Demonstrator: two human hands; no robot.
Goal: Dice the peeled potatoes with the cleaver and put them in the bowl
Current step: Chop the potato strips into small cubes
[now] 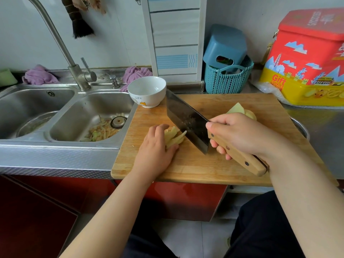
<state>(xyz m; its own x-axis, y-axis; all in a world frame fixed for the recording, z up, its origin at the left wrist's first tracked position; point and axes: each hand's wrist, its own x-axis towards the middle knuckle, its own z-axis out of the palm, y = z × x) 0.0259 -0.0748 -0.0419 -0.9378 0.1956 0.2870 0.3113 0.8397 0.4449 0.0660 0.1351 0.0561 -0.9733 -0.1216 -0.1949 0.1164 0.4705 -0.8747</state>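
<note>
The right hand (240,134) had its grip wrapped around the cleaver (188,121) at the wooden handle, blade angled down onto the cutting board (214,164). The left hand (156,144) lay flat, fingers resting on a bundle of potato strips (175,135) just beside the blade. Those strips looked wet and slippery, likely to slide or snap, so pinning them from above near the cut seemed wise. More peeled potato slices (242,110) waited behind the right hand. The white bowl (147,91) stood at the board's far left corner, near the sink (89,116). Open board lay in front; its near edge overhung the desk.
</note>
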